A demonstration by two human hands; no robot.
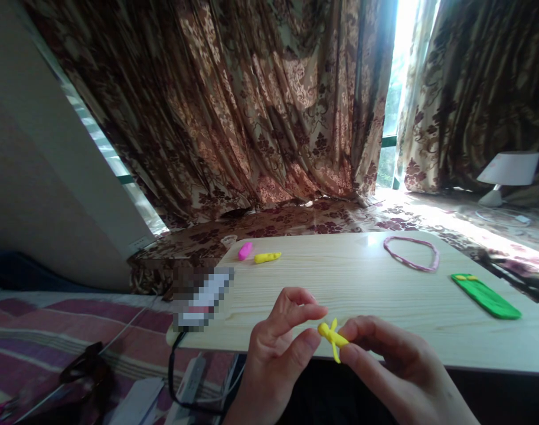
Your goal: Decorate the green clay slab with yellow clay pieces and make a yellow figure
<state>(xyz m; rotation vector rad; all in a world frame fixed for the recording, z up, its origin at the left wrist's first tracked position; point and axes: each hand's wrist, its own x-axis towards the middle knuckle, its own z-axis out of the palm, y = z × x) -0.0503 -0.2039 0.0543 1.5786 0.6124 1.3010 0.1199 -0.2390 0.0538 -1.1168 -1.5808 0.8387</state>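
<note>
A small yellow modelling-clay figure point(333, 335) is held above the table's near edge. It has a round head, a tapered body and two thin arms sticking out to the sides. My right hand point(393, 366) pinches the lower body between thumb and fingertips. Around the head end is my left hand point(280, 348), its thumb and index finger parted. The left thumb tip lies right beside the head; whether it touches is hard to tell.
On the pale wooden table point(326, 265) lie a pink clay lump point(245, 251), a yellow clay lump point(267, 257), a pink twisted ring point(411, 267) and a flat green piece point(486, 296). A blurred-out device point(205, 300) sits at the left edge, a cable hanging down. A white lamp point(508, 169) stands far right.
</note>
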